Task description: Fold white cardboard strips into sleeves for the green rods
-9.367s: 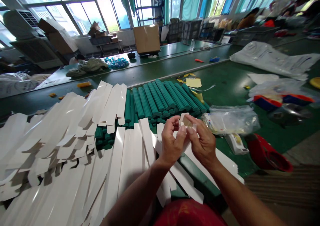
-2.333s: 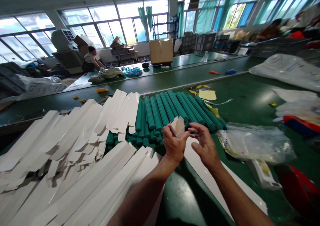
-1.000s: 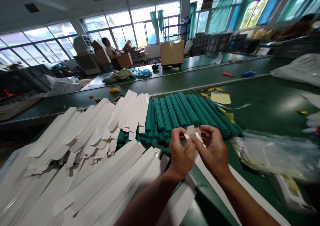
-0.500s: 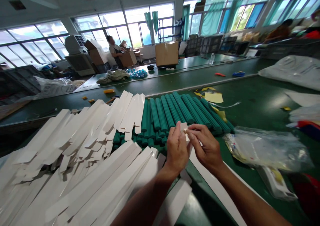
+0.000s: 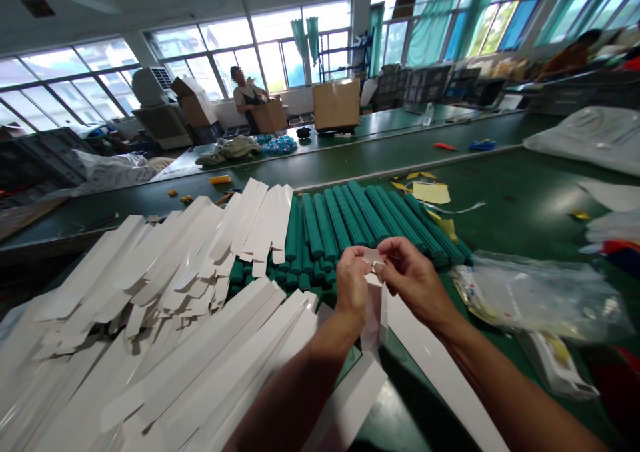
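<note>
The left hand point(image 5: 351, 289) had just curled its fingers round the white carton point(image 5: 372, 315); the right hand's point(image 5: 413, 280) closed fingertips pinched its end flap point(image 5: 371, 257). In front of the green rods point(image 5: 350, 215), the carton's end seemed unfinished.

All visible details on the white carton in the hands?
The white carton looks like thin, folded card: a long, narrow body with flat sides and small flaps at its far end. That end is raised, on the near side of the green rods. The left hand grips it just below the flaps; the right hand pinches at the flaps. The body slopes down toward the wearer. Fingers partly hide the flaps; whether the end is closed can't be told.
</note>
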{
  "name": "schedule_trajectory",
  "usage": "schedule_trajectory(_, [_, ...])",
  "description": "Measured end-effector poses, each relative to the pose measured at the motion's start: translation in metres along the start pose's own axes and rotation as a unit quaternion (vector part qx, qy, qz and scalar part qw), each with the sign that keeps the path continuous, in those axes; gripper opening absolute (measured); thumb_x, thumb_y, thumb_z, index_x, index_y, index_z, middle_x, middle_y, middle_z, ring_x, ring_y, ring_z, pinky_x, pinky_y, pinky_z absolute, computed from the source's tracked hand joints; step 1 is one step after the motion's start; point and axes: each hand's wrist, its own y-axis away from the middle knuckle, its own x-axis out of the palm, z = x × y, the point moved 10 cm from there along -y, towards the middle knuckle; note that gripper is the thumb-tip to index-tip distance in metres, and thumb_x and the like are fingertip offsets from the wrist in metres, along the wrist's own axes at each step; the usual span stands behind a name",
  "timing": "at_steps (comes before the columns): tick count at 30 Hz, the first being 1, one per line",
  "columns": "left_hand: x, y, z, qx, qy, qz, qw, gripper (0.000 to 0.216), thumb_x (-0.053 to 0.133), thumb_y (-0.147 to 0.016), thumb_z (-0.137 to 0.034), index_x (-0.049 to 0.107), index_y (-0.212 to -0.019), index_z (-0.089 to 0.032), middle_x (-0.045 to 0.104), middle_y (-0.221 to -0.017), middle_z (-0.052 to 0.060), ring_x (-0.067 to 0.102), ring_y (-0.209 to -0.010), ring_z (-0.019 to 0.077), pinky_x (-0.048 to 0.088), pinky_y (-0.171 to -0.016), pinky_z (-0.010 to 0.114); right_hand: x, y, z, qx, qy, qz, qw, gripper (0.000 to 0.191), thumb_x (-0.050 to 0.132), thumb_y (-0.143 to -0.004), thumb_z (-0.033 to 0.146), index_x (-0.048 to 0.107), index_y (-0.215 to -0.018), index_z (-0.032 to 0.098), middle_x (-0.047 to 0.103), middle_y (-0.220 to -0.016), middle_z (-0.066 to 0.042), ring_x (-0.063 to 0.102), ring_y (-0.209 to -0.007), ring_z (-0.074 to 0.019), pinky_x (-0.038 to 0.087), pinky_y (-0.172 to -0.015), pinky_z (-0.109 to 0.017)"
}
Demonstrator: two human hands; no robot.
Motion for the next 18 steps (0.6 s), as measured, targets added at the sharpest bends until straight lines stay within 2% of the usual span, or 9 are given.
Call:
schedule_trajectory(3, [-0.008,0.004,-0.014,0.08,-0.108,-0.058,0.989,0.007,0.051,-0.07,-0.017,0.054,-0.075,-0.018,0.055,-0.071,-0.001,0.054,-0.068,0.0144,0.043,-0.063,0.026,-0.001,0.002,0.009,-0.068,0.061,0.004,0.996,0.009,0.06,-0.083,0.024,0.067,-0.085,0.019,0.057,-0.08,-0.002,0.054,-0.071,-0.0134,0.045,-0.058,-0.026])
schedule_trajectory(5, [-0.012,0.012,-0.021,0.14,-0.157,-0.09,0.974,0.01,0.047,-0.083,-0.023,0.055,-0.078,-0.019,0.058,-0.075,0.001,0.055,-0.074,0.0156,0.045,-0.07,0.028,-0.003,0.005,0.013,-0.111,0.089,0.006,0.99,0.012,0.06,-0.085,0.025,0.07,-0.084,0.019,0.057,-0.084,-0.004,0.056,-0.074,-0.0146,0.046,-0.058,-0.026])
schedule_trajectory(7, [-0.012,0.02,-0.023,0.183,-0.183,-0.082,0.962,0.025,0.037,-0.095,-0.033,0.057,-0.091,-0.018,0.063,-0.087,0.004,0.059,-0.083,0.0177,0.047,-0.079,0.032,-0.004,0.006,0.014,-0.125,0.091,0.03,0.988,0.014,0.059,-0.088,0.027,0.071,-0.089,0.02,0.057,-0.088,-0.005,0.056,-0.071,-0.0137,0.048,-0.054,-0.025])
schedule_trajectory(9, [-0.006,0.027,-0.022,0.219,-0.201,-0.03,0.954,0.036,0.032,-0.099,-0.042,0.054,-0.113,-0.017,0.065,-0.1,0.008,0.062,-0.093,0.0194,0.048,-0.086,0.035,-0.002,0.005,0.013,-0.113,0.085,0.076,0.987,0.019,0.057,-0.091,0.031,0.072,-0.088,0.02,0.058,-0.089,-0.005,0.057,-0.067,-0.0124,0.049,-0.052,-0.025])
schedule_trajectory(11, [0.001,0.034,-0.021,0.251,-0.212,0.022,0.944,0.049,0.042,-0.096,-0.049,0.041,-0.131,-0.016,0.065,-0.107,0.01,0.064,-0.098,0.0208,0.05,-0.088,0.037,-0.001,0.001,0.016,-0.101,0.098,0.123,0.982,0.023,0.055,-0.093,0.034,0.073,-0.089,0.02,0.059,-0.089,-0.005,0.058,-0.069,-0.0125,0.051,-0.056,-0.025])
schedule_trajectory(13, [0.003,0.038,-0.021,0.268,-0.218,0.042,0.937,0.073,0.062,-0.084,-0.054,0.03,-0.139,-0.016,0.063,-0.111,0.011,0.065,-0.099,0.0226,0.052,-0.088,0.038,0.002,-0.002,0.021,-0.102,0.134,0.181,0.969,0.021,0.057,-0.092,0.034,0.074,-0.095,0.021,0.061,-0.087,-0.005,0.059,-0.076,-0.0138,0.053,-0.066,-0.027])
schedule_trajectory(15, [0.005,0.039,-0.018,0.27,-0.236,0.044,0.933,0.096,0.079,-0.07,-0.047,0.023,-0.142,-0.018,0.061,-0.115,0.011,0.064,-0.102,0.0242,0.053,-0.089,0.039,0.007,-0.004,0.023,-0.097,0.159,0.256,0.949,0.02,0.061,-0.09,0.032,0.073,-0.101,0.022,0.062,-0.085,-0.003,0.06,-0.082,-0.0148,0.051,-0.074,-0.027])
schedule_trajectory(18, [0.012,0.042,-0.013,0.277,-0.262,0.051,0.923,0.103,0.082,-0.066,-0.031,0.017,-0.145,-0.02,0.058,-0.114,0.01,0.064,-0.102,0.0234,0.054,-0.091,0.04,0.013,-0.003,0.014,-0.01,0.108,0.36,0.927,0.019,0.063,-0.086,0.032,0.069,-0.1,0.019,0.061,-0.08,0.0,0.059,-0.073,-0.013,0.05,-0.064,-0.023])
